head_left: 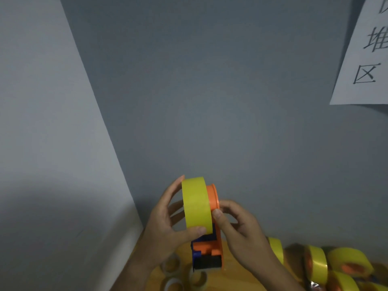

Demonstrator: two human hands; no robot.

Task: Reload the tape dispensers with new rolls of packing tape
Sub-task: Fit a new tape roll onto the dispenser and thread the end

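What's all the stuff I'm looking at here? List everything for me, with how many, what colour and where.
Tape roll: one, yellow, held up in the middle, sitting on the dispenser's wheel.
Tape dispenser: one, orange with blue and black parts, held upright under the roll.
Loaded dispensers: several, yellow tape on orange bodies, lying at lower right; exact count unclear at the frame edge.
Empty tape cores: about three, pale cardboard, bottom centre.
Table: one, wood-coloured, bottom edge.
Paper sign: one, white with black characters, on the wall at upper right.
Wall: grey, meeting a lighter wall on the left.
Left hand: grip on the yellow roll.
Right hand: grip on the dispenser's orange side.
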